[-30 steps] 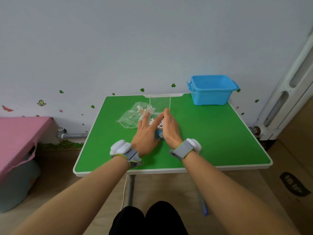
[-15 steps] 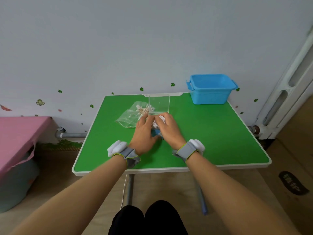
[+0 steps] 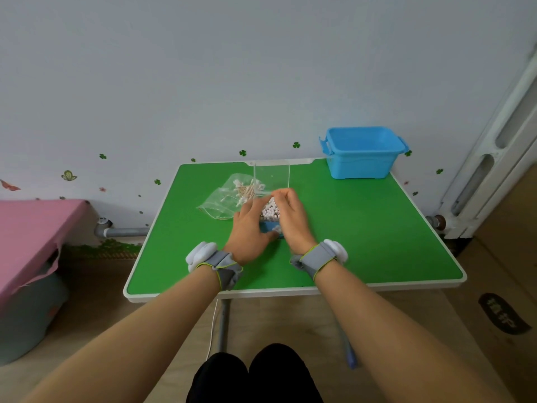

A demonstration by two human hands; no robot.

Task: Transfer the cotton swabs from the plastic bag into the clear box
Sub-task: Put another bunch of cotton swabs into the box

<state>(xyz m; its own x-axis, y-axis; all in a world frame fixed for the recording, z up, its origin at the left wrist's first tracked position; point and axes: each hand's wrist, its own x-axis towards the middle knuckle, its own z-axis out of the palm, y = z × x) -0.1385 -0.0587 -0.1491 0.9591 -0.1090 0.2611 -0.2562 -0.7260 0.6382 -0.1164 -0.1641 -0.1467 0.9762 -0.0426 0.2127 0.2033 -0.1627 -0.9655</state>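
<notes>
Cotton swabs (image 3: pixel 270 212), white-tipped, pack the clear box (image 3: pixel 271 175); left hand (image 3: pixel 250 231) and right hand (image 3: pixel 293 221) curl round it.

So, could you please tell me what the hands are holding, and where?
The box: the left hand holds its left side, the right hand its right side and top edge.

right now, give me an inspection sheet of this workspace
surface: green table, flat, white rim
job's things: clear box lid up, cotton swabs inside; plastic bag beside it, holding more swabs
clutter: blue bin at far right corner
hands: left hand grips the box; right hand fingers curled over the swabs, grip hidden
cables: white cable under the table
surroundings: wall, pink table left, radiator right
</notes>
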